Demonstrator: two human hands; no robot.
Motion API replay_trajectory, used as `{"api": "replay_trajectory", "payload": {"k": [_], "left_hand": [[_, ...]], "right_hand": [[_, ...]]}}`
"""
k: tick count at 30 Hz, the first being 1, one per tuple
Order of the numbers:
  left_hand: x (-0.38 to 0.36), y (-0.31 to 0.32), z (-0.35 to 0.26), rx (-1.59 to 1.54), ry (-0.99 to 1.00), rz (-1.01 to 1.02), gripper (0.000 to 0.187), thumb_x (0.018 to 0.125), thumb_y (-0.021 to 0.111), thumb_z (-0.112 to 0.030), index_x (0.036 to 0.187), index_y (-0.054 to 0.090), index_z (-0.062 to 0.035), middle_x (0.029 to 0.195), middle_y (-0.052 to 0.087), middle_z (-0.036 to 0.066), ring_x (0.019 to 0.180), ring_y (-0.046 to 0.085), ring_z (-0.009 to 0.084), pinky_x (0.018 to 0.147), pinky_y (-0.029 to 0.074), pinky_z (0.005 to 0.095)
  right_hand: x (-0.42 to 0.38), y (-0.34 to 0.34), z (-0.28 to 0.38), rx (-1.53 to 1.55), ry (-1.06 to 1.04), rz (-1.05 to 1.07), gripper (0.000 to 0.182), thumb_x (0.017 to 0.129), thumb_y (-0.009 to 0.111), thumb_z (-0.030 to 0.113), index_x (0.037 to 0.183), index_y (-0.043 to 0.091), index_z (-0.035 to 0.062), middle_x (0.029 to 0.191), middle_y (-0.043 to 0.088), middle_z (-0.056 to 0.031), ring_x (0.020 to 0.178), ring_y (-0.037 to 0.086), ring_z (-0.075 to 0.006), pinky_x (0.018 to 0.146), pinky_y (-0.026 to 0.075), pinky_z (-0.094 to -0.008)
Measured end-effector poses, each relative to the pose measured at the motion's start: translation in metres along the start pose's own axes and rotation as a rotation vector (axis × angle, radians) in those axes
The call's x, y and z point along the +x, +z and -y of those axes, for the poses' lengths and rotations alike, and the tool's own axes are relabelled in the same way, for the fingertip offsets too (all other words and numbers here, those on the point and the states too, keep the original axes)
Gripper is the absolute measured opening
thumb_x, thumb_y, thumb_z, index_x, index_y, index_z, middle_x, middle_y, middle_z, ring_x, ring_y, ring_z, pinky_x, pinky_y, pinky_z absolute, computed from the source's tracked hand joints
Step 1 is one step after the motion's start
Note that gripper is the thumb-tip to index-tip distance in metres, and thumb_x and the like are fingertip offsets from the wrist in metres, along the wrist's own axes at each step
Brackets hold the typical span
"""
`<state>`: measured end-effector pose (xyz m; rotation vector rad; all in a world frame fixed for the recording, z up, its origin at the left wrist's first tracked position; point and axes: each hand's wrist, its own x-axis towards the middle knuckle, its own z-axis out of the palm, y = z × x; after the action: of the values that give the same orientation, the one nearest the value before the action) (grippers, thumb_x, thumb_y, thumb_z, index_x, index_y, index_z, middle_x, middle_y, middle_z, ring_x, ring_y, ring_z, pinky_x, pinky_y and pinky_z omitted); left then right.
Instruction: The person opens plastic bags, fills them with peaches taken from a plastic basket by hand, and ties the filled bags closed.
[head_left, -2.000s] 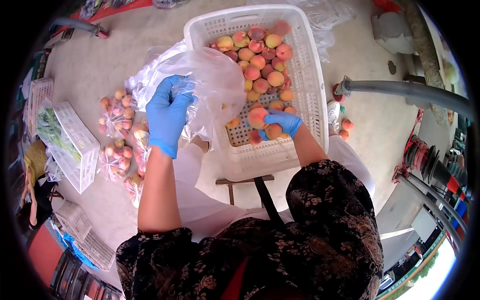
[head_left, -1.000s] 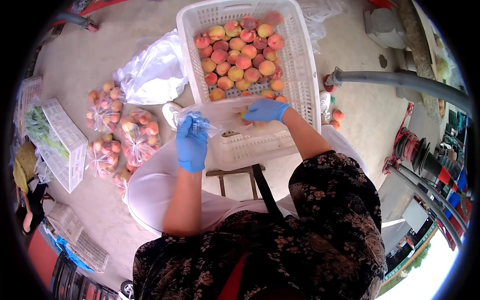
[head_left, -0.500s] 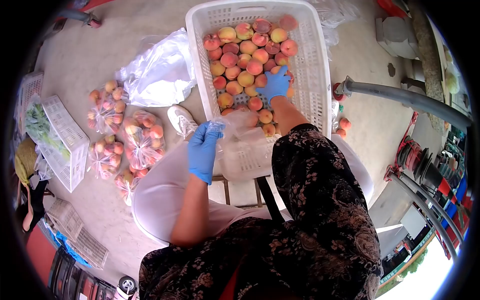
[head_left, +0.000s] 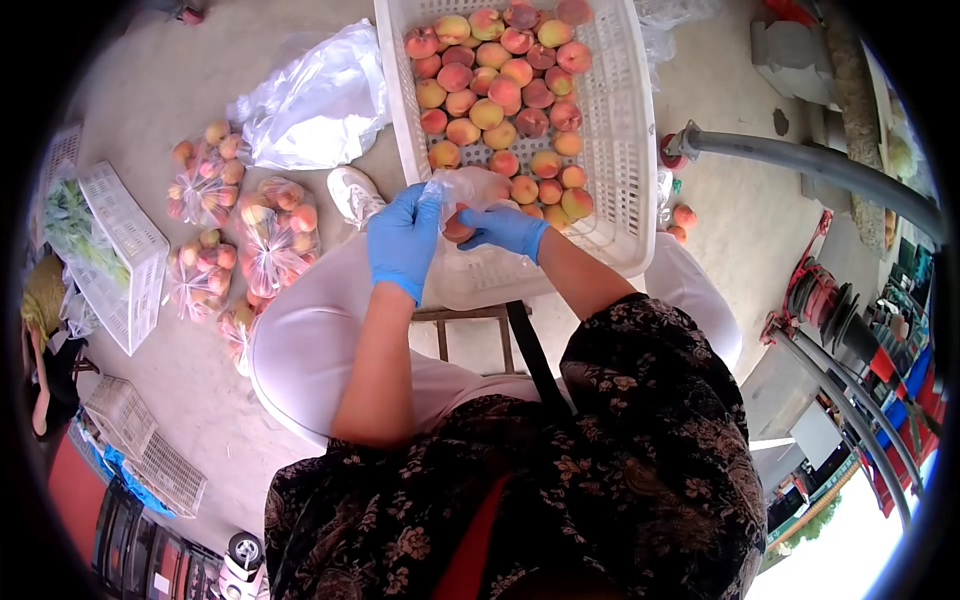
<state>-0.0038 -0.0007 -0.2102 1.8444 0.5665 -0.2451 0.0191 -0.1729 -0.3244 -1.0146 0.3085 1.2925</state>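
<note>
Both hands wear blue gloves. My left hand (head_left: pixel 403 240) pinches the rim of a clear plastic bag (head_left: pixel 462 187) over the near end of the crate. A peach (head_left: pixel 459 228) is in the fingers of my right hand (head_left: pixel 508 234), right at the bag's mouth, close beside my left fingers. Under the hands stands a white slatted plastic crate (head_left: pixel 622 130). Red and yellow peaches (head_left: pixel 487 114) cover much of its floor, thickest at the far end, and part of the perforated bottom shows between them.
Several filled peach bags (head_left: pixel 275 235) stand on the floor at left, below a stack of clear plastic bags (head_left: pixel 318 100). Farther left is a tilted white crate (head_left: pixel 130 255) beside leafy greens (head_left: pixel 85 235). Loose peaches (head_left: pixel 684 216) and a grey metal pole (head_left: pixel 810 160) are at right.
My right hand has come back from among the peaches to the bag, now with a peach in it. My left hand still holds the bag. The whole view has shifted slightly.
</note>
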Motion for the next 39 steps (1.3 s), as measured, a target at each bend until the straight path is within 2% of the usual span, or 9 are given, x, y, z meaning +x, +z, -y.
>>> {"api": "replay_trajectory", "payload": {"k": [4,9,12,17,22,26,30,32,39], "left_hand": [[-0.009,0.0,-0.003,0.435,-0.002,0.103,0.03,0.085,0.053,-0.033,0.095,0.062,-0.0058,0.071,0.06,0.018,0.062,0.059,0.0264,0.061,0.046,0.0342],[-0.003,0.004,0.004,0.018,-0.116,0.024,0.021,0.084,0.058,-0.023,0.091,0.061,-0.0035,0.065,0.057,0.008,0.056,0.052,0.0127,0.055,0.044,0.0281],[0.0,0.001,0.005,-0.202,-0.188,0.016,0.017,0.084,0.06,-0.018,0.089,0.061,-0.0024,0.065,0.054,0.002,0.056,0.047,0.0059,0.053,0.041,0.0236],[0.005,-0.004,-0.004,-0.391,-0.297,0.028,0.017,0.085,0.058,-0.016,0.092,0.06,-0.0017,0.072,0.056,0.0,0.058,0.047,0.0049,0.054,0.042,0.0213],[0.01,-0.006,-0.006,-0.233,-0.254,-0.031,0.011,0.085,0.058,-0.012,0.09,0.057,-0.0016,0.079,0.057,0.002,0.065,0.051,0.0058,0.06,0.046,0.0216],[0.011,0.002,0.004,-0.328,-0.118,-0.122,0.011,0.081,0.063,-0.011,0.082,0.055,-0.0027,0.064,0.053,-0.002,0.055,0.044,0.0029,0.051,0.038,0.0196],[0.012,0.001,0.003,-0.307,-0.099,-0.142,0.01,0.079,0.065,-0.009,0.08,0.058,-0.0031,0.061,0.046,-0.005,0.056,0.038,0.0019,0.05,0.035,0.0179],[0.011,-0.002,0.001,-0.228,-0.094,-0.135,0.009,0.078,0.066,-0.009,0.08,0.059,-0.003,0.062,0.044,-0.007,0.055,0.036,0.002,0.049,0.033,0.0176],[0.004,-0.004,-0.011,-0.284,-0.078,-0.155,0.008,0.079,0.066,-0.009,0.082,0.061,-0.0035,0.062,0.042,-0.007,0.055,0.035,0.0024,0.049,0.032,0.0175]], "right_hand": [[0.035,-0.004,0.014,-1.08,-0.281,-0.545,0.028,0.075,0.062,0.023,0.095,0.061,0.0039,0.084,0.063,-0.0102,0.077,0.062,-0.0214,0.066,0.049,-0.0334],[0.005,-0.028,0.056,-0.904,0.021,-0.384,0.023,0.074,0.062,0.023,0.089,0.061,0.006,0.076,0.062,-0.0117,0.068,0.061,-0.0237,0.06,0.047,-0.0335],[-0.006,-0.05,0.086,-1.092,-0.376,-0.626,0.022,0.073,0.062,0.024,0.089,0.061,0.0093,0.078,0.063,-0.0092,0.075,0.061,-0.0208,0.067,0.047,-0.0338],[0.061,-0.038,0.127,-1.859,-0.562,-1.029,0.025,0.073,0.064,0.027,0.095,0.062,0.0143,0.122,0.045,-0.0123,0.105,0.049,-0.0327,0.082,0.042,-0.0471],[0.137,-0.074,0.105,-2.205,-0.055,-1.009,0.052,0.064,0.071,0.037,0.111,0.057,0.0216,0.139,0.02,-0.0162,0.115,0.034,-0.0443,0.082,0.041,-0.0499],[0.069,-0.051,0.149,-1.791,-0.08,-0.72,0.039,0.071,0.065,0.036,0.106,0.061,0.0191,0.13,0.038,-0.0137,0.117,0.037,-0.0374,0.083,0.042,-0.0466],[-0.018,-0.078,0.127,0.105,-0.203,0.141,0.068,0.072,0.065,0.046,0.123,0.046,0.0047,0.122,0.048,-0.0147,0.119,0.041,-0.0295,0.098,0.036,-0.0383],[-0.038,-0.058,0.087,0.342,-0.051,0.389,0.061,0.077,0.063,0.04,0.121,0.047,0.0001,0.125,0.047,-0.0136,0.115,0.045,-0.0247,0.099,0.035,-0.0355],[0.005,-0.006,0.008,0.544,-0.222,0.162,0.045,0.082,0.057,0.031,0.115,0.049,0.0002,0.117,0.052,-0.0093,0.11,0.048,-0.0198,0.096,0.037,-0.0322]]}}
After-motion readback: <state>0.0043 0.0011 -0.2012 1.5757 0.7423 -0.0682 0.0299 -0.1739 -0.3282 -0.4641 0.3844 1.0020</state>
